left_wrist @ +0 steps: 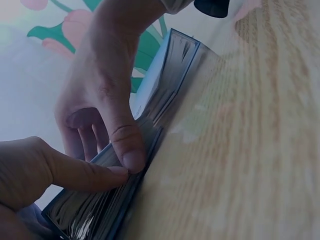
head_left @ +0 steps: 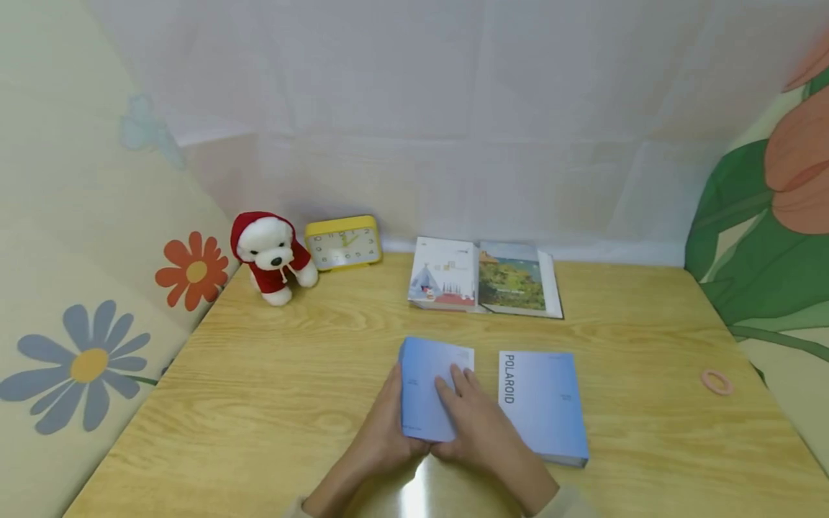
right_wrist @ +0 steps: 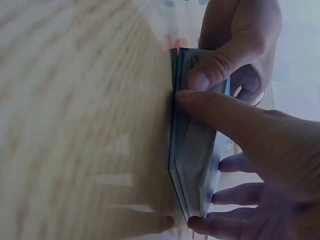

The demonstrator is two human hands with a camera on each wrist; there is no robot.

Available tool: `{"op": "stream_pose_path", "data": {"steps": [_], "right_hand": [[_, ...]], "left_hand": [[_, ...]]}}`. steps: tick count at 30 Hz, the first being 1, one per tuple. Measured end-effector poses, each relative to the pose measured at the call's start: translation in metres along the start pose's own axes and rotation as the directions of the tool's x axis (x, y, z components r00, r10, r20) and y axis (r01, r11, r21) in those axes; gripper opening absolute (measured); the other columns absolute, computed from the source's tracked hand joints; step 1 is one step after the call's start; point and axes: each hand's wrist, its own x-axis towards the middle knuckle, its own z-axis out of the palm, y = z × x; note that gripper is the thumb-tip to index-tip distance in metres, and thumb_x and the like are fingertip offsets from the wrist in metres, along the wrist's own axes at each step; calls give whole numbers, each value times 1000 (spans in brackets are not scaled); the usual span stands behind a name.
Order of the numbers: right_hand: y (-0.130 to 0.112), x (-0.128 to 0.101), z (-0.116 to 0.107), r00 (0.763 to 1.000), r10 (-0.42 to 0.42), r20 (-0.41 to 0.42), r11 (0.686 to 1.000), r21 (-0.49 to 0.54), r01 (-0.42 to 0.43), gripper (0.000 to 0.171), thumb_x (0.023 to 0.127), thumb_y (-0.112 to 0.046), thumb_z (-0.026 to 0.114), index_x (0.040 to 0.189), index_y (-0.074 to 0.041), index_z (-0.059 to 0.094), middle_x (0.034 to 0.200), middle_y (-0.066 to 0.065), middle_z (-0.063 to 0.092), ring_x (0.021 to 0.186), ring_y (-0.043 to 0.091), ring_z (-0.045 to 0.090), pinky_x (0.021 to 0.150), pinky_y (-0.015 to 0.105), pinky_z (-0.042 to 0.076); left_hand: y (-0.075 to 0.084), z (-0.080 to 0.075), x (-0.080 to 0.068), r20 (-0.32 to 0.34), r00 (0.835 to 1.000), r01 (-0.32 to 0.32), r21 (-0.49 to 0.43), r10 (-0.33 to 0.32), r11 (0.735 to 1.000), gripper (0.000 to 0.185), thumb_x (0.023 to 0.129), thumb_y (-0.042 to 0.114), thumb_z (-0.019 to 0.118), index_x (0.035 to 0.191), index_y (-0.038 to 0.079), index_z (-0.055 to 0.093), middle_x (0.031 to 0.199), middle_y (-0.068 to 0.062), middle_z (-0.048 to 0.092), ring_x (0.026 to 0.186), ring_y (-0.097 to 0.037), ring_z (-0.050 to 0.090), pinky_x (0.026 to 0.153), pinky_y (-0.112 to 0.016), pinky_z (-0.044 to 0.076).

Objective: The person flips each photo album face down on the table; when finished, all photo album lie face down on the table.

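A blue photo album (head_left: 424, 392) sits in front of me at the near middle of the table, between my two hands. My left hand (head_left: 383, 435) holds its left side, with the thumb (left_wrist: 82, 175) against the near page edges. From the right, my right hand (head_left: 482, 424) grips the same album. Its fingers lie over the cover, while its thumb (right_wrist: 217, 107) meets the page edges close to the left thumb. Just right of it lies a second blue album (head_left: 544, 406), closed, with POLAROID printed on its cover.
Toward the back, an open cover holds a tent-picture album (head_left: 443, 273) and a landscape-picture album (head_left: 512, 280). At the back left stand a white plush dog (head_left: 268, 252) in a red hood and a yellow clock (head_left: 343, 243). A pink ring (head_left: 717, 383) lies far right.
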Motion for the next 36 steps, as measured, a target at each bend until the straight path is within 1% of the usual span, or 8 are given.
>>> {"op": "stream_pose_path", "data": {"steps": [4,7,14,21,26,29,32,36], "right_hand": [[-1,-3,3,1000,-1,-29,1000,23,2,99,71,-49,85,149,-3,44,153,30,32,138,49,32,109,58,35],[-1,-7,4,997,-16,-70,999,43,19,100,72,-48,85,151,-6,40,151,33,32,135,52,35,106,60,37],[-3,-12,1,980,-85,-182,996,-26,82,110,71,-48,86,154,-2,31,139,36,46,115,49,57,91,54,53],[-7,-20,2,963,-106,-250,987,93,132,115,73,-34,89,156,1,19,147,27,43,125,40,53,96,51,50],[-10,-23,-1,956,-106,-272,982,123,144,118,73,-32,89,157,2,14,148,27,42,129,39,50,100,49,48],[-8,-25,-6,964,-75,-255,980,159,118,119,73,-33,89,158,-2,13,150,24,42,130,37,49,103,48,46],[-3,-27,-15,970,-53,-239,973,205,104,117,71,-30,90,158,-3,16,149,21,44,126,32,54,101,45,48],[3,-29,-24,976,-47,-214,967,236,99,117,71,-30,91,159,-6,17,150,17,44,123,29,57,100,43,49]], "left_hand": [[3,-3,-1,-1,1000,-29,-21,29,999,132,54,1,92,154,-9,6,157,-32,21,142,-47,26,115,-57,19],[10,-7,-4,-12,997,-74,2,74,997,126,55,-1,91,154,-9,13,156,-32,24,140,-48,28,114,-59,22],[37,-18,-11,26,987,-164,203,162,965,99,64,0,90,146,-13,36,154,-32,28,141,-48,26,112,-58,28],[54,-28,-15,91,972,-233,295,216,927,85,70,7,89,142,-9,47,154,-26,34,143,-45,26,112,-55,29],[62,-30,-14,138,959,-280,316,248,906,81,72,14,89,141,-5,51,154,-20,37,143,-43,27,111,-54,32],[65,-28,-12,165,946,-318,307,279,897,80,74,16,88,142,-4,50,156,-17,36,144,-42,26,111,-52,33],[65,-23,-11,191,933,-352,299,305,887,78,79,19,85,144,-4,47,158,-16,32,145,-41,23,112,-50,32],[62,-19,-12,194,925,-367,244,325,898,82,85,26,80,149,-4,38,162,-14,22,148,-37,15,114,-49,28]]}}
